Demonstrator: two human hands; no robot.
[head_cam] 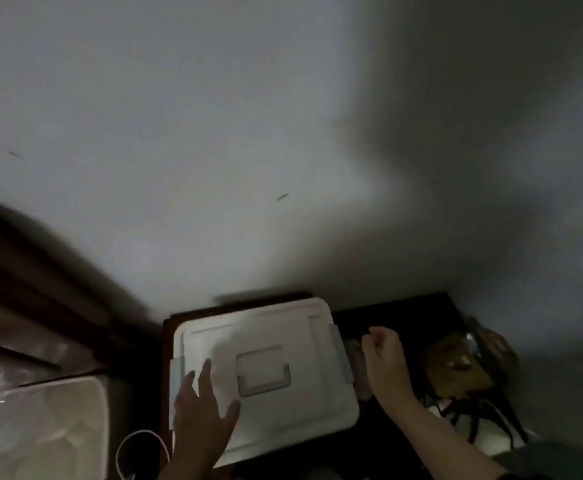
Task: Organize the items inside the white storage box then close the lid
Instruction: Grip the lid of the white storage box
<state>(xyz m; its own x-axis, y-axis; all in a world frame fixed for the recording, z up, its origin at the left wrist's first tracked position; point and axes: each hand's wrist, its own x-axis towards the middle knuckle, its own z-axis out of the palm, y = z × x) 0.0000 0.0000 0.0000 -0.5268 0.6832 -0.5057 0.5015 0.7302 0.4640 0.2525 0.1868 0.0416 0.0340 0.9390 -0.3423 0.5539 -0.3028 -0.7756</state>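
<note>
The white storage box [283, 410] sits on a dark table, its lid [258, 336] down on top with a grey recessed handle [264, 374] in the middle and grey latches [342, 355] at the sides. My left hand [201, 417] lies flat on the lid's near-left part, fingers spread. My right hand [383, 355] hovers just right of the box beside the right latch, fingers loosely curled; nothing is visibly in it. The box's contents are hidden under the lid.
A dark table [397, 317] against a pale wall holds the box. A brownish bag with black straps [463, 372] lies at the right. A white cable loop [137, 452] hangs at the front left. A plastic-covered mattress [33, 431] is at the far left.
</note>
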